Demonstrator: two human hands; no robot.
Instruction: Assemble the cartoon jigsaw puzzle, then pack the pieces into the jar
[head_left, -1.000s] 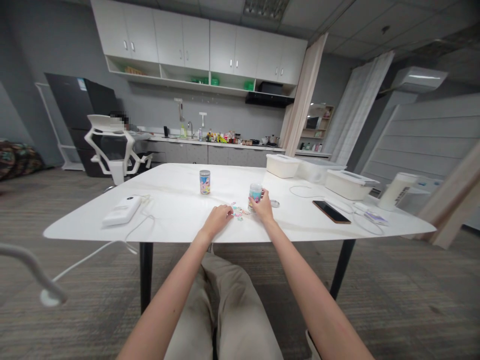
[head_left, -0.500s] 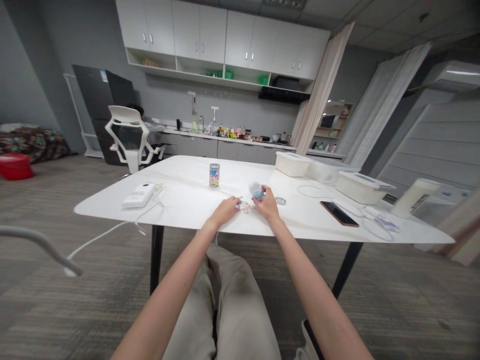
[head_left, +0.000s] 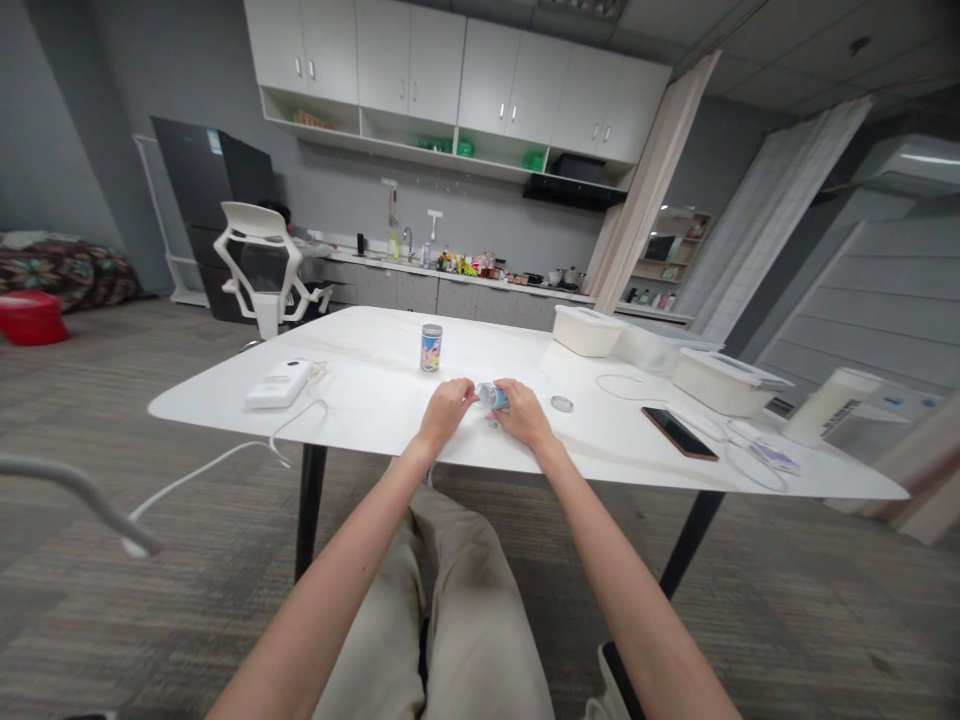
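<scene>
My right hand point(head_left: 525, 412) grips a small clear jar with a blue label point(head_left: 495, 397), tipped on its side with the mouth toward the left. Close to that mouth, my left hand point(head_left: 450, 408) is pinched closed; whatever sits between its fingertips is too small to name. Small coloured pieces point(head_left: 491, 423) lie on the white table under the jar, mostly hidden by my hands. Just right of my right hand a round silver lid point(head_left: 561, 404) lies flat. A second printed can with a silver lid point(head_left: 430, 349) stands upright beyond my left hand.
A white power strip point(head_left: 278, 385) with cables lies on the left of the table point(head_left: 360, 335). To the right are a phone point(head_left: 679, 433), cream storage boxes point(head_left: 727, 378) and a pale bottle point(head_left: 829, 405). A white office chair point(head_left: 259, 260) stands behind.
The jar has tilted over from nearly upright and moved left and slightly down in my right hand. My left hand has risen from the small pieces on the table to the jar's mouth.
</scene>
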